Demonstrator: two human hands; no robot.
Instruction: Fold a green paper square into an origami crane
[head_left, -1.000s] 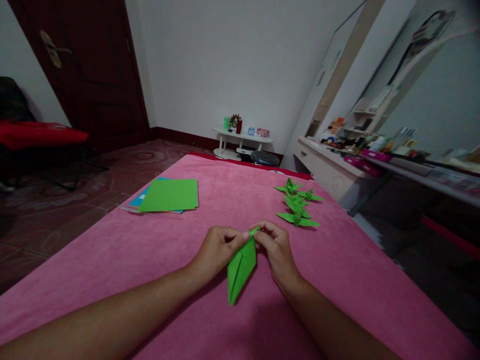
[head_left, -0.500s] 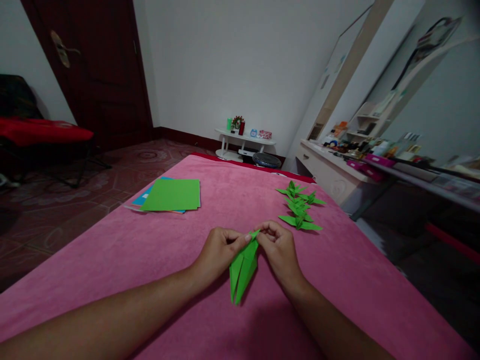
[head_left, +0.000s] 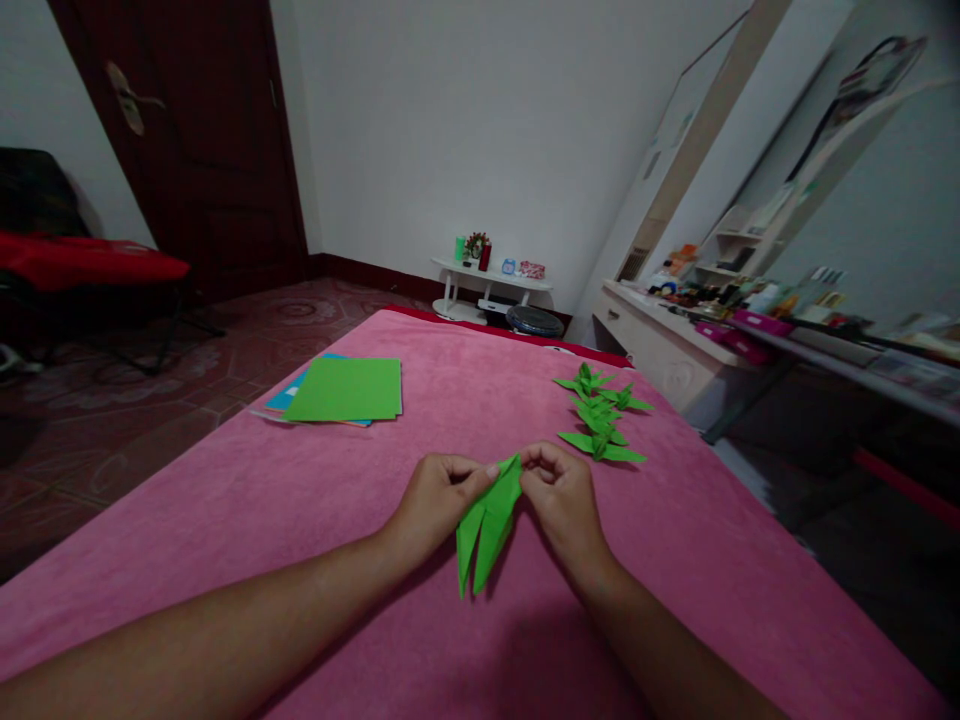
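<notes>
Just above the pink plush cloth, near its middle, we have one bright green folded paper piece in both hands. Left hand: clamped on the paper's upper left edge, thumb flat on the near face, other fingers mostly hidden. Right hand: thumb and bent fingers together on the upper tip; the pinched bit itself is covered by the fingertips. Below the grip the paper runs down toward us as two long narrow points, a slit between them. Whether the points touch the cloth, we cannot tell.

Beyond the grip and to its left, on the cloth, we note a loose stack of square paper sheets, green uppermost, blue showing from beneath at the left. Beyond the grip and to its right lies a cluster of green folded paper shapes with spread, pointed petals, some overlapping; exact count unclear to us.

Well beyond the grip, against the wall: a low white table bearing a dark red cylinder and a small blue object. Far right of the grip, a cluttered white dressing table.
</notes>
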